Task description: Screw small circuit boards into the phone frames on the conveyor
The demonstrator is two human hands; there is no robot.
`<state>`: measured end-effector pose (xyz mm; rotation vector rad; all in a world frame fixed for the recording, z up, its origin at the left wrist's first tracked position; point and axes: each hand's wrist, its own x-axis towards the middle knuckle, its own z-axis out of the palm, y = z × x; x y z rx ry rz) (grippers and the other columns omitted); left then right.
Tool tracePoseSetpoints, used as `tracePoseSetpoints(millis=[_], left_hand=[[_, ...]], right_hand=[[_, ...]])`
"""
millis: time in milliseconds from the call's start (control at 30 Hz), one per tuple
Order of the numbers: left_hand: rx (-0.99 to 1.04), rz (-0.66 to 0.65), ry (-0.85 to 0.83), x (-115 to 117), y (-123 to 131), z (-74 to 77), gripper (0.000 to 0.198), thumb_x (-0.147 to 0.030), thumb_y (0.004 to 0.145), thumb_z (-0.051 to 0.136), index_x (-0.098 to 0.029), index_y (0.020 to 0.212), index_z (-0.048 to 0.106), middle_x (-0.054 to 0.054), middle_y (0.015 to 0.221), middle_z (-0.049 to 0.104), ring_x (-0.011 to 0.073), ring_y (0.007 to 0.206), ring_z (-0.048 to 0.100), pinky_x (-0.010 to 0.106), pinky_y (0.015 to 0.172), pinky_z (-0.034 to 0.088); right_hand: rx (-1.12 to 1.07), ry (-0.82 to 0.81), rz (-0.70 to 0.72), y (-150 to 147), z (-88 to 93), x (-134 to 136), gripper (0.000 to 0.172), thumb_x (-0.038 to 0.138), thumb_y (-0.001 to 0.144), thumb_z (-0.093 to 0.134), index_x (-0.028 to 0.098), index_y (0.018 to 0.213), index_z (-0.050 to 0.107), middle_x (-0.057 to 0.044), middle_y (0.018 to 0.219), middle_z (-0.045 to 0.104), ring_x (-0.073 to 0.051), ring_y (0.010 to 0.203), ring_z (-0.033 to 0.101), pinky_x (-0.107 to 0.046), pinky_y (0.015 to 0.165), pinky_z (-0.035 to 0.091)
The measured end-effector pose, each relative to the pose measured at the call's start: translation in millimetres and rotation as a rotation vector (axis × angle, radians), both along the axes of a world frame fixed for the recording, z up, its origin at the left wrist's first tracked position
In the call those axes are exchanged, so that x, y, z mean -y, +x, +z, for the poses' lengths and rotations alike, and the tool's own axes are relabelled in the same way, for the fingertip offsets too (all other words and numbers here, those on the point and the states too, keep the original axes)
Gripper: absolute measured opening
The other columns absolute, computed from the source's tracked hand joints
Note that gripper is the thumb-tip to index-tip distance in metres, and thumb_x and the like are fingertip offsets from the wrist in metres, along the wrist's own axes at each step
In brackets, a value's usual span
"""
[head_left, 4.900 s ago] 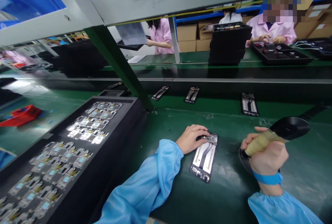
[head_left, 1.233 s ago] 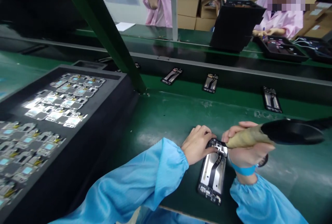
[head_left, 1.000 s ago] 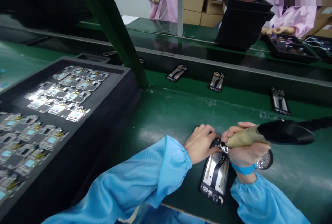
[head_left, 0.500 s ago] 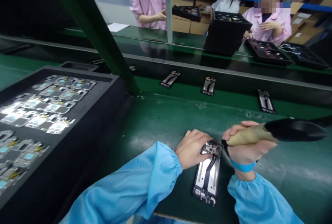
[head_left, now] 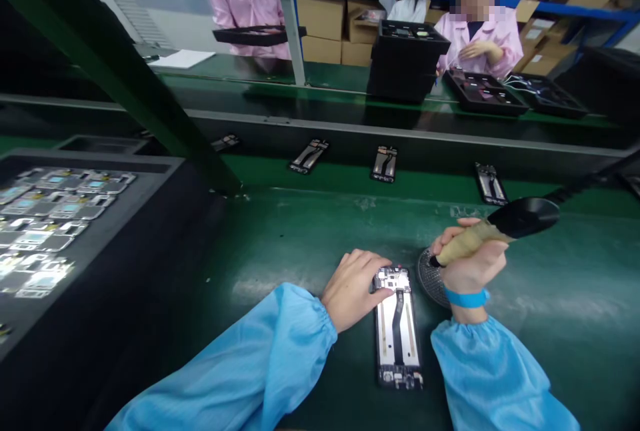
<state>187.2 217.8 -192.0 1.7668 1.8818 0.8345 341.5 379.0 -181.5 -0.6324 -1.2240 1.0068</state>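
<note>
An opened smartphone (head_left: 397,331) lies on the green bench, its metal back plate, black ribbon cable and circuit board uncovered. My left hand (head_left: 354,288) grips its upper left part, fingers at the top edge and thumb over the side by the board. In my right hand (head_left: 473,271) is an electric screwdriver (head_left: 473,242), black with a tan wrapped grip, held tilted with its cord trailing to the upper right. Its black tip end is over a round dish (head_left: 431,279) with a grid-like surface, just right of the phone. Whether a screw sits on the tip cannot be made out.
On the left stands a dark foam tray (head_left: 145,194) with rows of circuit boards. Several opened phones, such as one phone (head_left: 385,163), lie along the green strip behind. A green post (head_left: 125,78) slants across the left. People and black trays (head_left: 483,91) are beyond.
The view has shifted right. The phone lies straighter, with my left hand still at its top. The screwdriver's angle has changed and the round dish shows more. A person behind now has a black tray.
</note>
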Motion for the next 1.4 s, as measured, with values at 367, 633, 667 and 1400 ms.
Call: tracePoseSetpoints(millis=[367,633,667,1400], left_hand=[[0.096,0.051,0.102,-1.7,-4.0,-7.9,0.029,-0.012,0.107,0.054,-0.023,0.128,0.070,0.005,0.124,0.076,0.0240,0.119,0.066,0.041,0.110,0.052],[0.121,0.028,0.096,-2.9,-4.8,-5.6,0.029,-0.012,0.107,0.051,-0.020,0.127,0.070,0.006,0.124,0.077,0.0223,0.117,0.066,0.040,0.112,0.053],[0.120,0.025,0.095,-2.4,-4.7,-5.5,0.028,-0.013,0.107,0.051,-0.020,0.127,0.070,0.006,0.124,0.077,0.0223,0.116,0.066,0.039,0.111,0.053],[-0.259,-0.325,0.201,62.6,36.6,-38.0,0.043,-0.045,0.106,0.069,-0.024,0.142,0.062,0.009,0.146,0.071,0.0261,0.140,0.064,0.047,0.133,0.038]], right_hand=[[-0.084,-0.032,-0.003,-0.9,16.7,9.5,0.073,0.093,0.090,0.044,0.023,0.096,0.061,0.002,0.056,0.054,-0.018,0.037,0.050,-0.031,0.035,0.042],[0.028,-0.101,0.385,-29.6,17.2,78.0,0.075,0.097,0.084,0.053,0.027,0.109,0.064,0.002,0.061,0.062,-0.020,0.041,0.054,-0.034,0.043,0.046],[0.032,-0.108,0.402,-30.8,14.6,80.7,0.074,0.097,0.083,0.056,0.027,0.108,0.064,0.002,0.060,0.061,-0.021,0.041,0.054,-0.035,0.042,0.046],[-0.132,-0.126,0.212,-5.6,20.3,40.2,0.076,0.099,0.085,0.044,0.027,0.102,0.063,0.003,0.058,0.056,-0.021,0.039,0.051,-0.037,0.039,0.047]])
